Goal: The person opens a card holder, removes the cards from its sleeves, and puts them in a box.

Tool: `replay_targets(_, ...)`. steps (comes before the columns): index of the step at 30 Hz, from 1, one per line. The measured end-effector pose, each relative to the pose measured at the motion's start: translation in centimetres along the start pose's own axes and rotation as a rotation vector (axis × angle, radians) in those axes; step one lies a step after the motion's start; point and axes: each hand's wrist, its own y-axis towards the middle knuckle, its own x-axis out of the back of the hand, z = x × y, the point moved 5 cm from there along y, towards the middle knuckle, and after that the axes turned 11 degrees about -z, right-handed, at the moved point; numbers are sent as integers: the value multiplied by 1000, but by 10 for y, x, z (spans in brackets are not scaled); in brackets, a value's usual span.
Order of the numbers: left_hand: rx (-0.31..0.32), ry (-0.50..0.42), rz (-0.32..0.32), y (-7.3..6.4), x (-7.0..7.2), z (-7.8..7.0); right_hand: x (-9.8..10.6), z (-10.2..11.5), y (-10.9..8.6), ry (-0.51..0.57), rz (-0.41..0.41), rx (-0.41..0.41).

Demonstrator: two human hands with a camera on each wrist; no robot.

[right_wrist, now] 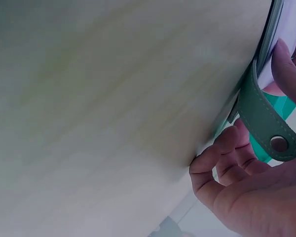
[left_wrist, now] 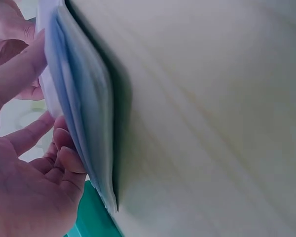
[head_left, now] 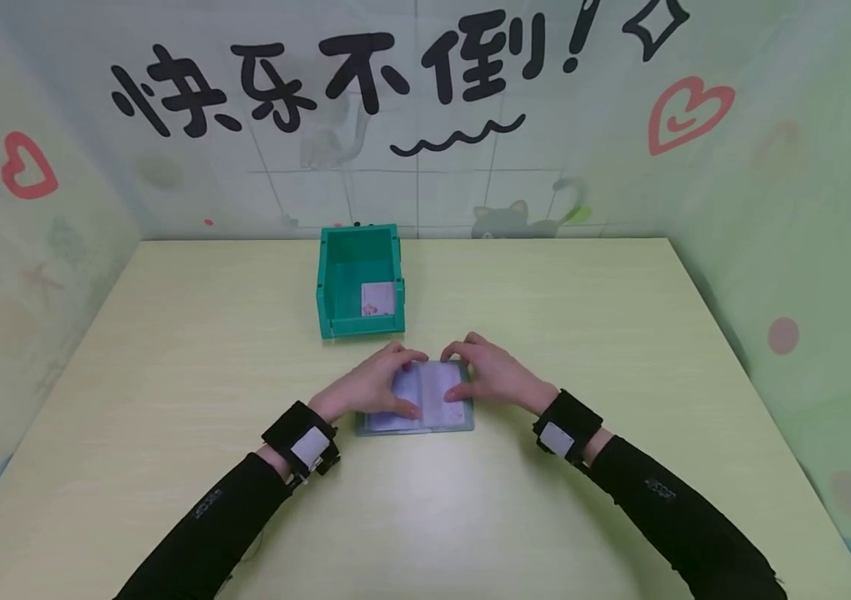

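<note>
An open notebook (head_left: 443, 392) with pale lilac pages and a grey-green cover lies flat on the table. My left hand (head_left: 382, 385) holds it from the left, thumb over the left page and fingertips at the far edge. In the left wrist view, the curled fingers (left_wrist: 71, 160) touch the edge of the page stack. My right hand (head_left: 496, 372) grips the right half, its thumb on the right page and its fingers bent at the far edge. A green strap (right_wrist: 264, 118) with a metal snap sticks out from the cover beside the right palm.
Beyond the notebook stands a teal plastic bin (head_left: 362, 327) with a small pink patterned item (head_left: 377, 298) inside. The pale wooden table (head_left: 583, 308) meets a printed cloth backdrop (head_left: 583, 183) at its far edge and sides.
</note>
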Motion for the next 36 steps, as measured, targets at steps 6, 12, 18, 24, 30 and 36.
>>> replay_targets(6,-9,-48,-16,1,0,3,2,-4,1,92,-24,-28)
replay_targets(12,-21,-73,-29,3,0,7,4,-8,2,201,-21,-121)
replay_targets(18,-33,-109,-36,2,2,6,8,-3,2,366,-23,-143)
replay_targets(24,36,-216,-51,-3,8,6,8,13,0,469,65,-87)
replay_targets(30,177,-342,-114,-8,17,12,1,22,3,361,117,-39)
replay_targets(36,223,-261,-200,-11,22,17,3,18,3,300,69,35)
